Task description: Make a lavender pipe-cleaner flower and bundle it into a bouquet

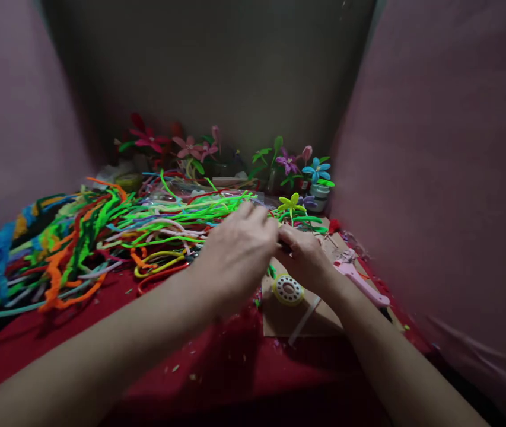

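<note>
My left hand [239, 252] and my right hand [306, 255] meet fingertip to fingertip above a brown cardboard sheet [279, 320] on the red cloth. Both hands are pinched closed around something small and dark between them that I cannot make out. A green stem piece shows just below the fingers. Under my right wrist lies a yellow-rimmed round tape roll [287, 289]. A yellow-green pipe-cleaner flower [292, 204] stands just beyond my fingers.
A big tangle of coloured pipe cleaners [101, 237] covers the left and middle. Finished pipe-cleaner flowers [190, 148] and a blue flower in a small pot [318, 178] line the back wall. A pink tool [362, 281] lies at right. Pink walls close both sides.
</note>
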